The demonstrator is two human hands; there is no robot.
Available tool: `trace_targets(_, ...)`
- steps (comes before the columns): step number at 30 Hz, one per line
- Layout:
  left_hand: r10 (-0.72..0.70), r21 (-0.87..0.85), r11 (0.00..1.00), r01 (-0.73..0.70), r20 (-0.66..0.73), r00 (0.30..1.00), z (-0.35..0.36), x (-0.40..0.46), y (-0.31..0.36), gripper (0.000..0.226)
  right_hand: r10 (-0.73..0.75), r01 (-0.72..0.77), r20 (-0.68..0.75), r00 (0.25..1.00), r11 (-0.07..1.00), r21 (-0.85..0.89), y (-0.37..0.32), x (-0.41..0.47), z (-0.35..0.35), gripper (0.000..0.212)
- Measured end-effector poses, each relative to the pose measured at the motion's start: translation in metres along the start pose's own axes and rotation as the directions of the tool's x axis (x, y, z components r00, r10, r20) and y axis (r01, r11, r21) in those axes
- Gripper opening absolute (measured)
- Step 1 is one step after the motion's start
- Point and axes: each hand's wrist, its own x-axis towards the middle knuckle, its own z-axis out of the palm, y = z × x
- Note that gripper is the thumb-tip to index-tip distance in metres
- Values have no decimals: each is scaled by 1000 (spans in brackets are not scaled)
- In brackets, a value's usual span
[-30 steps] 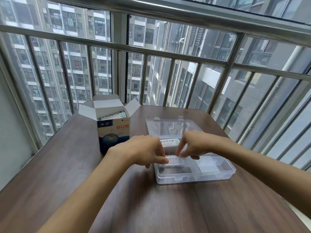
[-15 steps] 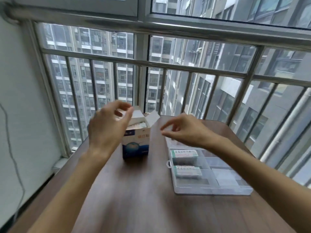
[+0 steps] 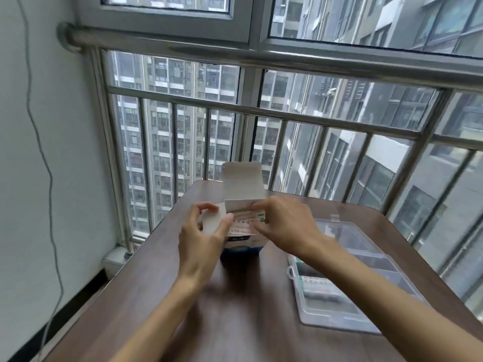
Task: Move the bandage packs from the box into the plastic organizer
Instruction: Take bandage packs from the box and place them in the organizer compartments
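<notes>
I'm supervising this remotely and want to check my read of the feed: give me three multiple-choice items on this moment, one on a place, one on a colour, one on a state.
1. Where does the clear plastic organizer lie relative to the bandage box?
A. To its right on the table
B. To its left
C. On top of it

2. What colour is the box's lower front?
A. Red
B. Blue
C. Yellow

3. What state is the box's top in?
A. Taped shut
B. Open, with flaps raised
C. Crushed flat

Answers:
1. A: the organizer sits on the brown table right of the box, under the right forearm.
2. B: a blue panel shows below the hands.
3. B: the rear flap stands up, the left hand holds the side flap, and the right hand reaches the bandage packs showing inside.
</notes>
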Motion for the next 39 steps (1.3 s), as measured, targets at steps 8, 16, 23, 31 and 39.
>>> trace_targets(8, 17, -127, 992, -11, 48, 999, 7, -6, 12, 11, -154, 138, -82, 985, 974, -181, -5, -2, -7, 21)
trace_targets(16, -101, -254, 958, 133, 136, 986, 4, -5, 15, 19, -164, 158, 107, 981, 986, 58, 2, 1, -13, 16)
trace_targets(23, -243, -322, 902, 288, 173, 954, -2, 3, 14, 31, -114, 70, 177, 978, 968, 240, 4, 26, -12, 19)
trace_targets(31, -92, -27, 995, 92, -6, 996, -12, 10, 13, 34, 99, -386, 376, 921, 350, 854, 11, 20, -31, 40)
trace_targets(39, 59, -20, 998, -55, 260, 964, 9, -23, 68, 8, -48, -517, 522, 852, 84, 852, 33, -39, -33, 45)
